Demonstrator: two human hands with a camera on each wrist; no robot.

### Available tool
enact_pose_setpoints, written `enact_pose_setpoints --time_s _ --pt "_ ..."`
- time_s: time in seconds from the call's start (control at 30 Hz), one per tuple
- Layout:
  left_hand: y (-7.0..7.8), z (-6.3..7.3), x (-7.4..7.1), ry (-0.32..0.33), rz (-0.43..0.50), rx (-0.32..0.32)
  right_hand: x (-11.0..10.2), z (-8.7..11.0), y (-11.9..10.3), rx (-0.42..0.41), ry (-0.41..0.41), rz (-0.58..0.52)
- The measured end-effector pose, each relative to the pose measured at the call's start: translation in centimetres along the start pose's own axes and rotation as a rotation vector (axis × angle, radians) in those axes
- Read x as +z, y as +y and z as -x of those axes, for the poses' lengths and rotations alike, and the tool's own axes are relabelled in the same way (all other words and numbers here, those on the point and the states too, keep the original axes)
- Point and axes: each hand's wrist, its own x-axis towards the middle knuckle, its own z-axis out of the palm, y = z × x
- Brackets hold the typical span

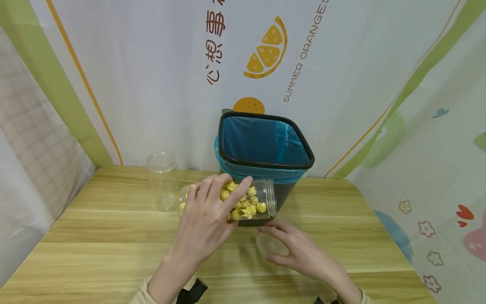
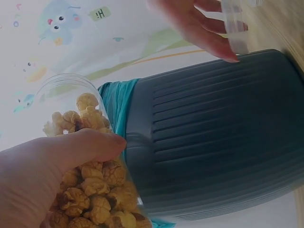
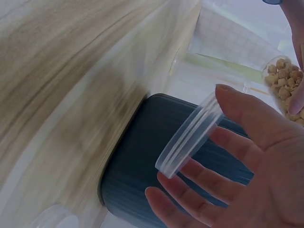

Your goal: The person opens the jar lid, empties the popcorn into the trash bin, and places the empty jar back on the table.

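Observation:
My left hand (image 1: 206,215) grips a clear plastic jar (image 1: 265,190) of yellow-brown popcorn (image 1: 248,211). The jar is tipped on its side, its threaded mouth pointing right and uncovered, in front of the bin. In the left wrist view the thumb lies across the jar (image 2: 66,88), and popcorn (image 2: 97,190) fills much of it. Lower right, my right hand (image 1: 300,249) holds a clear round lid (image 3: 190,135) between thumb and fingers, low over the table near the bin's base.
A dark bin (image 1: 286,192) lined with a blue bag (image 1: 262,139) stands at the back of the wooden table (image 1: 114,249). Left of it stands a second clear jar (image 1: 161,181). Another clear round piece (image 3: 54,218) lies on the table in the right wrist view.

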Motion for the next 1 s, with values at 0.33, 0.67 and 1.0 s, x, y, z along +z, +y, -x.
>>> enact_pose_setpoints --time_s 0.33,0.67,1.0 --pt "-0.1 0.0 0.2 -0.011 0.003 0.000 0.5 -0.7 0.4 0.023 -0.089 0.032" --pt "-0.1 -0.1 0.3 -0.024 0.007 -0.004 0.8 -1.2 0.6 0.032 -0.143 0.073" --pt "-0.1 -0.1 0.4 -0.020 0.007 -0.006 1.3 -1.3 0.9 -0.001 -0.163 0.076"
